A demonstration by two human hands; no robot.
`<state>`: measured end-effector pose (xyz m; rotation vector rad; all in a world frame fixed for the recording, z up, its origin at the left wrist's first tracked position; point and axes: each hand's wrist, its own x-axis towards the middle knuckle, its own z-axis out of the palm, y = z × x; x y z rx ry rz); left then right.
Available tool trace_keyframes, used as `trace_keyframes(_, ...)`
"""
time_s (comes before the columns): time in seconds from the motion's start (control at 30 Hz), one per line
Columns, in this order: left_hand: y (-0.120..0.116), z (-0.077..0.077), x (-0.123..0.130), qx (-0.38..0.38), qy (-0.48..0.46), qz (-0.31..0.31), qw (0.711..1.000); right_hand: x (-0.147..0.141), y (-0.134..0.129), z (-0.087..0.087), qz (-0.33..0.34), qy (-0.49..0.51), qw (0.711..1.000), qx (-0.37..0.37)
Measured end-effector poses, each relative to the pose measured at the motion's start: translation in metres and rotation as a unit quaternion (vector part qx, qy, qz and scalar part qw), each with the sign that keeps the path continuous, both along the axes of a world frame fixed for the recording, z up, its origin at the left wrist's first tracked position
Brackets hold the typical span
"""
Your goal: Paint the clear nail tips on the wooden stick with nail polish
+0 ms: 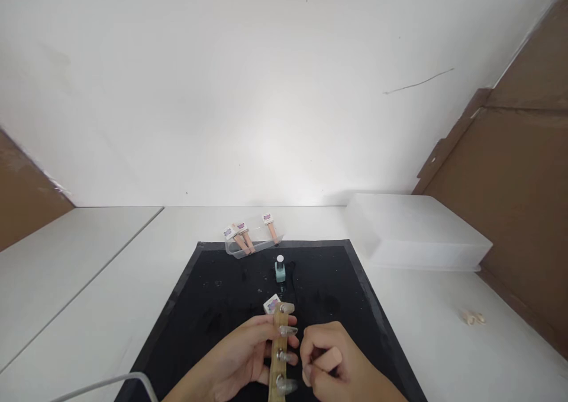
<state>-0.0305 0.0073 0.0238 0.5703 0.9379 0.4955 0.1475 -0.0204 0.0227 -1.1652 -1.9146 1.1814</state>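
My left hand (248, 354) is closed round a narrow wooden strip (278, 337), held lengthwise over the black mat. Several clear false nail tips (288, 331) stick out from its right side on small metal mounts. Just right of the strip, my right hand (335, 360) has its fingers curled round a small peach-coloured stick (328, 359), whose blunt end shows; the rest is hidden. A white labelled piece (272, 303) lies on the mat at the strip's far end. Beyond it, a bottle of mint-green nail polish (280, 272) stands upright with its cap on.
At the black mat's (239, 277) far edge sits a clear plastic tray (260, 247) with peach sticks bearing white labels (244, 236). A white box (421, 230) stands at the back right. Small beige pieces (473, 317) lie right; a grey cable (110, 381) crosses front left.
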Motion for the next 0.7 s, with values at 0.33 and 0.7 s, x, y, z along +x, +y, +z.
trace_keyframes(0.33, 0.000, 0.000, 0.000, 0.003, 0.009, -0.004, 1.000, -0.001, -0.003, 0.018, -0.003, 0.002, 0.999, -0.042)
trace_keyframes(0.7, 0.000, -0.003, 0.000, 0.001, 0.010, 0.002, 1.000, -0.001, -0.004, 0.016, -0.004, 0.021, 0.998, -0.054)
